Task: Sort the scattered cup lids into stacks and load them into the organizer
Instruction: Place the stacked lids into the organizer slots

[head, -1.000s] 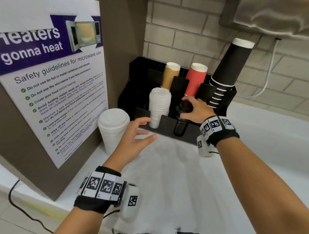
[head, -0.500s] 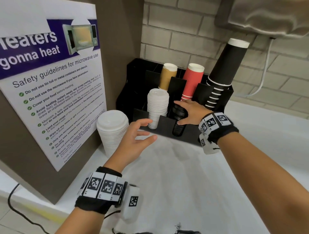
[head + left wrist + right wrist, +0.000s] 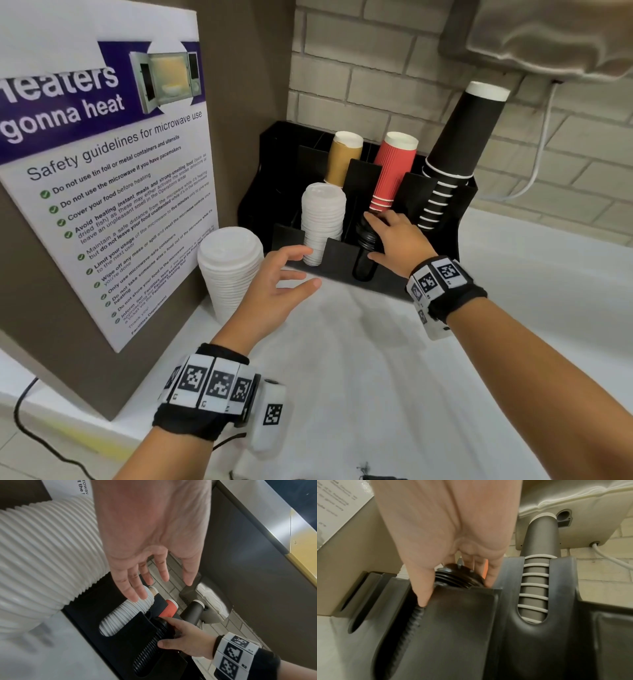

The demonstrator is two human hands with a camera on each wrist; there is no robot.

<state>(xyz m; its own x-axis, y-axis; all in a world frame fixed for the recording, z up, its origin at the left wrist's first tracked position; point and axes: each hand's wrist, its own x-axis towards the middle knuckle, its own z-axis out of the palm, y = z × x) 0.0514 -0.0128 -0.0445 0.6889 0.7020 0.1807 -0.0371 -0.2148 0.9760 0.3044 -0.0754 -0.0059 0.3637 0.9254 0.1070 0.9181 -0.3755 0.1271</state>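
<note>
Nearly done, judging by the layout. Two stacks already loaded: a white lid stack (image 3: 323, 222) in the organizer (image 3: 342, 255) slot at frame centre, and a black lid stack (image 3: 365, 248) in the slot just right of it. One stack left outside: a larger white lid pile (image 3: 230, 274) standing on the tabletop (image 3: 376, 377) at centre left, beside the organizer and against the poster board (image 3: 102, 192). No loose lids visible anywhere.

Right hand (image 3: 397, 241) on the black stack, fingers over its top and thumb at its side, a loosely curled grip around the upper lids, apparently seating them. Left hand (image 3: 277, 287) empty, fingers spread and relaxed, hovering between the outside pile and the organizer front, touching nothing.

Black stack: long axis tilted, top leaning toward the upper part of the frame, bottom at the slot's front cut-out. White loaded stack leaning the same way. Outside pile upright, long axis vertical, domed tops upward.

Probably remaining: settling the black stack, then placing the large pile.
</note>
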